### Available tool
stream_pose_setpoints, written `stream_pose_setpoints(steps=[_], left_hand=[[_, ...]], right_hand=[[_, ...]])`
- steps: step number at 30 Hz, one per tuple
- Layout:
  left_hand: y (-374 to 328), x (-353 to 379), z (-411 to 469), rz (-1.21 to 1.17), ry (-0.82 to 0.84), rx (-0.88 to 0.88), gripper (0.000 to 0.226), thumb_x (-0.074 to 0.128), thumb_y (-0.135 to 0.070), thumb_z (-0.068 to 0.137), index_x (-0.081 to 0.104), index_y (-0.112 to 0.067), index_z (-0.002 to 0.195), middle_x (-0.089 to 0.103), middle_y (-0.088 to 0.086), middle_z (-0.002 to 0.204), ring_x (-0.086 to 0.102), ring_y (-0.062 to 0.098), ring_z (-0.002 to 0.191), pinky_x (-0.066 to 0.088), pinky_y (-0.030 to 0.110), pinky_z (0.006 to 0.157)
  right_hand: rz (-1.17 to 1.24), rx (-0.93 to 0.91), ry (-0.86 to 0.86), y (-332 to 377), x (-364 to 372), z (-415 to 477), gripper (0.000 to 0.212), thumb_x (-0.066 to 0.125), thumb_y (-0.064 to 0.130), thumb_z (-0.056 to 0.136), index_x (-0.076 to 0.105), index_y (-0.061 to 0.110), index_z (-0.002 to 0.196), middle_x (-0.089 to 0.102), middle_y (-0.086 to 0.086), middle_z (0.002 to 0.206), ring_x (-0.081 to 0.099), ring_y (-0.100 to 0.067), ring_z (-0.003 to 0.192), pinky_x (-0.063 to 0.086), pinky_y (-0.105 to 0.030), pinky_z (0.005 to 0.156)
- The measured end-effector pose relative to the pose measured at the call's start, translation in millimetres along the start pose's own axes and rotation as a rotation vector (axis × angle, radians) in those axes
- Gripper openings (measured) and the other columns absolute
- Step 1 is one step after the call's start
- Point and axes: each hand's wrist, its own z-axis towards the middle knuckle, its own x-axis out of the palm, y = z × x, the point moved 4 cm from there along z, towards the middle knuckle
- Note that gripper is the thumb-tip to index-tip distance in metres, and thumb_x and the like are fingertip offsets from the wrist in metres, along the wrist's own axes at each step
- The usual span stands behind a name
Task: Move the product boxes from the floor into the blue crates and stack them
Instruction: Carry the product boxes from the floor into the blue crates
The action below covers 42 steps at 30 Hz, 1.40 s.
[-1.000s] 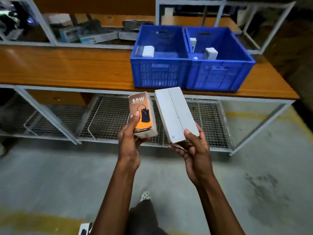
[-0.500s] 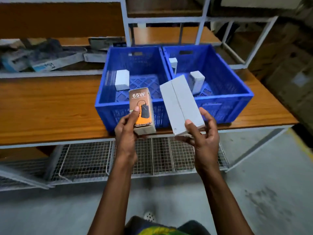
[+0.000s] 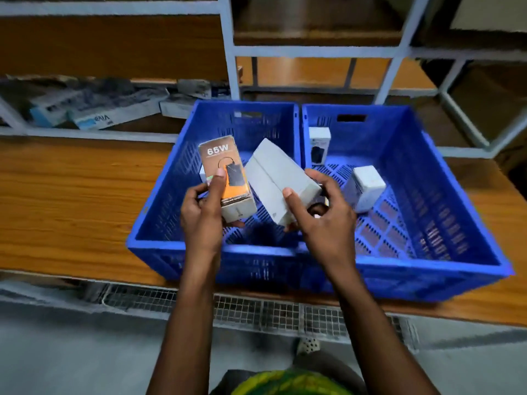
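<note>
Head view, centre of frame: grips in the left hand point(image 3: 201, 215) an orange-and-brown cardboard 65W box point(image 3: 228, 178), thumb laid up the printed face, fingers curled behind, upright and label-forward, apparently to keep the face readable while carrying. Just right of it, pinches in the right hand point(image 3: 322, 225) a long plain grey-white cardboard box point(image 3: 281, 178) by its lower end, thumb on top, fingers curled beneath, tilted up toward the upper left, close beside the orange one, contact not clear. Carries both above the left blue slatted plastic crate point(image 3: 168, 192), neither set down yet; probably one per hand for lowering each separately. Behind the orange box, mostly hidden, a small white box point(image 3: 203, 171) inside that crate. Right of centre, in the right blue slatted plastic crate point(image 3: 433, 201), a white cube-like box point(image 3: 366, 188) lying tilted and a white box with a dark picture point(image 3: 319, 148) upright against the back corner. Under both crates, an orange wood-grain shelf board point(image 3: 71, 195); along the lower frame, a wire-mesh shelf point(image 3: 256, 309); at upper left, flattened printed packages point(image 3: 94, 115).
</note>
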Motion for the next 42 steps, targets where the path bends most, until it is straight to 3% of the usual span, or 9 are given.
stream_pose_setpoints(steps=[5, 9, 14, 17, 23, 27, 31, 38, 42], left_hand=[[15, 28, 28, 0.003, -0.071, -0.058, 0.051, 0.071, -0.048, 0.09, 0.062, -0.007, 0.119, 0.076, 0.01, 0.105, 0.076, 0.018, 0.082, 0.057, 0.033, 0.054], [23, 38, 43, 0.014, -0.099, -0.097, 0.061, 0.071, -0.058, 0.083, 0.065, -0.008, 0.117, 0.077, 0.01, 0.103, 0.075, 0.029, 0.094, 0.063, 0.051, 0.071], [18, 59, 62, 0.018, 0.023, -0.112, 0.043, 0.052, -0.051, 0.1, 0.072, -0.015, 0.113, 0.077, 0.008, 0.105, 0.074, 0.025, 0.094, 0.06, 0.042, 0.076], [15, 80, 67, -0.018, 0.173, -0.148, 0.044, 0.044, -0.049, 0.104, 0.072, -0.019, 0.118, 0.079, 0.004, 0.104, 0.075, 0.018, 0.092, 0.061, 0.035, 0.074], [16, 122, 49, 0.054, 0.476, -0.156, 0.043, 0.046, -0.041, 0.105, 0.074, -0.009, 0.113, 0.077, 0.007, 0.099, 0.068, 0.017, 0.082, 0.052, 0.028, 0.063], [28, 119, 60, 0.354, 0.445, -0.027, 0.029, 0.067, -0.045, 0.094, 0.075, -0.022, 0.109, 0.071, 0.0, 0.09, 0.057, 0.008, 0.07, 0.042, 0.025, 0.058], [23, 100, 73, 0.243, 0.497, -0.182, 0.015, 0.068, -0.025, 0.096, 0.072, -0.014, 0.105, 0.068, 0.005, 0.082, 0.053, 0.012, 0.057, 0.04, 0.022, 0.048], [7, 79, 82, 0.082, 0.332, -0.05, 0.011, 0.061, -0.01, 0.097, 0.071, -0.007, 0.101, 0.066, 0.004, 0.074, 0.05, 0.011, 0.052, 0.037, 0.022, 0.046], [8, 73, 76, 0.054, 0.375, -0.037, 0.011, 0.061, -0.011, 0.097, 0.072, -0.009, 0.1, 0.067, 0.004, 0.075, 0.051, 0.01, 0.053, 0.039, 0.022, 0.048]], right_hand=[[-0.153, -0.139, 0.155, -4, 18, 48, 0.051, 0.069, 0.061, 0.086, 0.056, 0.041, 0.131, 0.067, 0.013, 0.124, 0.07, -0.023, 0.103, 0.058, -0.049, 0.088], [-0.291, -0.176, 0.241, -11, 26, 64, 0.043, 0.069, 0.056, 0.09, 0.063, 0.035, 0.128, 0.07, 0.012, 0.125, 0.071, -0.016, 0.105, 0.055, -0.042, 0.094], [-0.022, 0.056, 0.321, -19, 24, 88, 0.024, 0.072, 0.042, 0.093, 0.073, 0.029, 0.113, 0.075, 0.013, 0.106, 0.072, -0.003, 0.091, 0.064, -0.045, 0.077], [0.193, 0.214, 0.322, -14, 20, 97, 0.021, 0.07, 0.029, 0.096, 0.072, 0.023, 0.116, 0.074, 0.006, 0.105, 0.071, -0.009, 0.088, 0.064, -0.038, 0.069], [0.415, 0.466, 0.412, -8, 10, 102, 0.035, 0.057, 0.04, 0.101, 0.058, 0.018, 0.128, 0.074, -0.008, 0.112, 0.075, -0.023, 0.084, 0.063, -0.04, 0.056], [0.462, 0.513, 0.225, -19, -8, 102, 0.049, 0.063, 0.034, 0.098, 0.051, 0.006, 0.136, 0.073, -0.015, 0.111, 0.075, -0.021, 0.079, 0.061, -0.034, 0.052], [0.509, 0.53, 0.07, -33, -22, 105, 0.055, 0.068, 0.03, 0.096, 0.047, 0.003, 0.139, 0.075, -0.013, 0.108, 0.075, -0.021, 0.077, 0.064, -0.036, 0.062], [0.567, 0.424, -0.073, -34, -24, 120, 0.056, 0.066, 0.016, 0.097, 0.045, 0.016, 0.15, 0.066, -0.001, 0.124, 0.072, -0.013, 0.083, 0.059, -0.027, 0.093], [0.422, 0.35, -0.106, -27, -29, 108, 0.039, 0.064, 0.013, 0.099, 0.058, 0.017, 0.137, 0.059, -0.014, 0.134, 0.065, -0.021, 0.099, 0.06, -0.022, 0.079]])
